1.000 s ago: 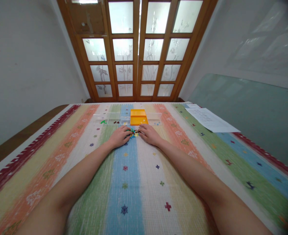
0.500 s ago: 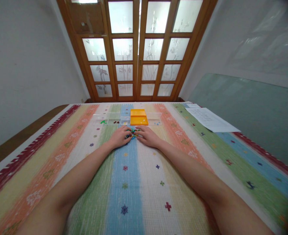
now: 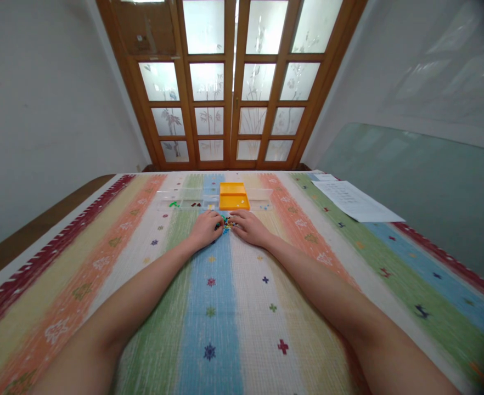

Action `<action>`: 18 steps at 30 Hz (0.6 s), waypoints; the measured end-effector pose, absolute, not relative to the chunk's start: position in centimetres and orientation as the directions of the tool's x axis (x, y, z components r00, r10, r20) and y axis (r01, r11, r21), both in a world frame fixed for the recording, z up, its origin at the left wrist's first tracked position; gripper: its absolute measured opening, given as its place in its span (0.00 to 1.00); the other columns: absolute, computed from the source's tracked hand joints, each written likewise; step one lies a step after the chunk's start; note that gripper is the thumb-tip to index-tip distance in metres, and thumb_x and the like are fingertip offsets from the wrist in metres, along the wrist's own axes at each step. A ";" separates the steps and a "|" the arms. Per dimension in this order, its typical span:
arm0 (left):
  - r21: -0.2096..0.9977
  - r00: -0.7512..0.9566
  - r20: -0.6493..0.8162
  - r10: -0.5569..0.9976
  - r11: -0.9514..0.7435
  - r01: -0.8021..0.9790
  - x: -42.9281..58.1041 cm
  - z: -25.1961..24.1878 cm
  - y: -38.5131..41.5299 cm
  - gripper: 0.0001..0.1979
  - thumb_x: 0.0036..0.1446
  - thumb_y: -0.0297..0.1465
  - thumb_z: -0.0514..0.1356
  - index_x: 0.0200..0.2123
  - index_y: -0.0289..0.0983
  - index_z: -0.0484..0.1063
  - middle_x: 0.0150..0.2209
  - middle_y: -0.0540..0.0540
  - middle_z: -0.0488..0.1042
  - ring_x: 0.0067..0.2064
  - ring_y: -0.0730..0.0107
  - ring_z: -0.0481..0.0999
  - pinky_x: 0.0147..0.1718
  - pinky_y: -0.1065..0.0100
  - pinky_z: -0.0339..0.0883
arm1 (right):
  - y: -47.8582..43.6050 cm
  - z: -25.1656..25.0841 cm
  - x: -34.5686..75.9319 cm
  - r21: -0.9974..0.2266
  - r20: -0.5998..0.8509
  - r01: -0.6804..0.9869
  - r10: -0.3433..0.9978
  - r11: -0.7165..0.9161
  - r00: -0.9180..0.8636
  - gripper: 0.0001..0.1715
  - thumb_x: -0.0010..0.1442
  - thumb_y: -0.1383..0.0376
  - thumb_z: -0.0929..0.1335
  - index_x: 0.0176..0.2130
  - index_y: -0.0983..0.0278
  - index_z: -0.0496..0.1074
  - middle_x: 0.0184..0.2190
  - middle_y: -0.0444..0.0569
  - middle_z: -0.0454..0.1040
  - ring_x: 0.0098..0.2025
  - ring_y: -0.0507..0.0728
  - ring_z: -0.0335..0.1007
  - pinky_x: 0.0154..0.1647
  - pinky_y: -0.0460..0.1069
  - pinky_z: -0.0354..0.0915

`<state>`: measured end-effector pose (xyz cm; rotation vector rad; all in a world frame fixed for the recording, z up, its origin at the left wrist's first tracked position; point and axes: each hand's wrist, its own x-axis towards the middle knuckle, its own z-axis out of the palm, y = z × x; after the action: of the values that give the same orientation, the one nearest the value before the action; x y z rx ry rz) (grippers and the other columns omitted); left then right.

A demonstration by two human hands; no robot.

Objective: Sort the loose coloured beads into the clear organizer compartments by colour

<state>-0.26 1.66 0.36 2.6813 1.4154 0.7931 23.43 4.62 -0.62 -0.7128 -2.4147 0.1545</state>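
Observation:
A small heap of tiny coloured pieces [image 3: 226, 224], in green, blue, yellow and darker tones, lies on the striped cloth between my hands. At its left edge my left hand [image 3: 204, 230] is curled, finger ends bent in towards the thumb among the pieces; what it pinches is too small to make out. From the right, my right hand [image 3: 249, 227] rests palm down with its fingers apart, their tips touching the heap's edge. Just beyond stands an opened orange plastic box [image 3: 234, 203] with a small white piece inside.
A clear divided tray [image 3: 163, 202] reaches out on both sides of the orange box; green pieces [image 3: 174, 204], dark red pieces [image 3: 195, 204] and pale blue pieces [image 3: 264, 207] lie in its compartments. A printed sheet [image 3: 355, 202] lies at the table's right edge. Wood-and-glass doors [image 3: 231, 104] close the far end.
My left hand has shifted slightly right and its fingers have drawn in at the heap. My right hand has barely moved. More of the pieces now shows between the hands.

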 end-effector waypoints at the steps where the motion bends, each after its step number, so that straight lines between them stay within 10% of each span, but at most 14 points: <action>1: 0.235 0.460 0.431 0.776 -0.589 0.773 -0.3 0.4 1.7 0.05 0.62 0.30 0.60 0.35 0.40 0.77 0.40 0.44 0.77 0.47 0.58 0.74 0.50 0.56 0.68 | 4.6 -0.6 23.4 -0.275 0.523 0.455 0.529 0.847 -0.668 0.17 0.69 0.64 0.68 0.56 0.56 0.77 0.60 0.55 0.73 0.62 0.64 0.69 0.63 0.64 0.66; 18: 0.289 0.408 0.450 0.794 -0.562 0.775 -0.2 0.5 1.5 0.03 0.60 0.29 0.61 0.36 0.40 0.76 0.39 0.45 0.78 0.45 0.58 0.75 0.48 0.57 0.68 | 4.9 -0.8 23.5 -0.300 0.530 0.453 0.542 0.839 -0.653 0.17 0.69 0.64 0.68 0.55 0.56 0.77 0.58 0.55 0.74 0.61 0.63 0.69 0.62 0.63 0.66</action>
<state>-0.23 1.51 0.54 2.6070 1.4528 0.8641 23.49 4.85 -0.84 -0.7236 -2.3898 0.1856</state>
